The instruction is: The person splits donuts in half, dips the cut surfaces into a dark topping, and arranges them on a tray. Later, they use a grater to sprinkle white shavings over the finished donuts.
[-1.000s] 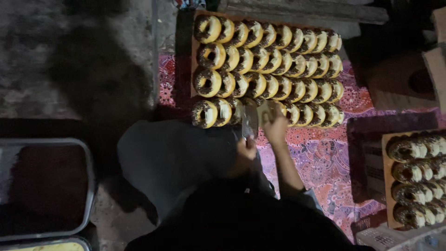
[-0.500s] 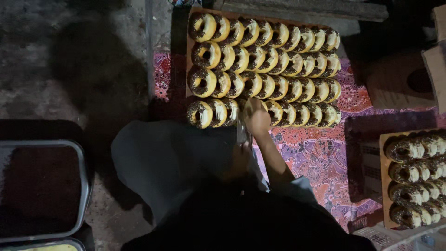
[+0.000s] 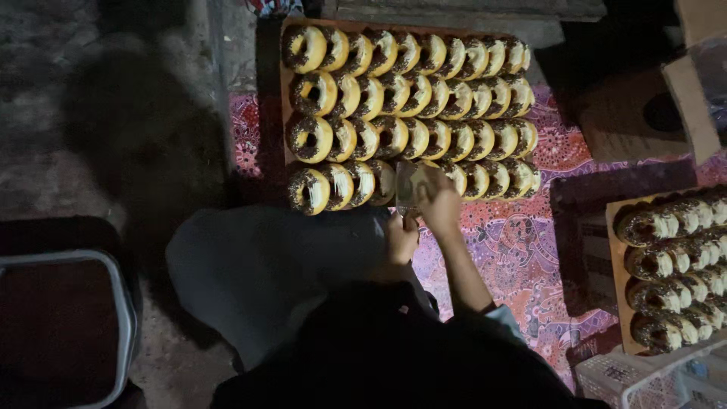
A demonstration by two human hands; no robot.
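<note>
Doughnuts [image 3: 409, 113] are packed in four rows on a board [image 3: 285, 91] at the far side, each row running left to right. The right hand [image 3: 441, 206] is placed at the near row, just right of its middle, and is closed around a thin, pale tool [image 3: 407, 188] that touches this row. The left hand [image 3: 401, 238] is curled just near of it, under the tool; whether it grips anything cannot be told. A second board [image 3: 615, 295] is seen well apart, at the right.
</note>
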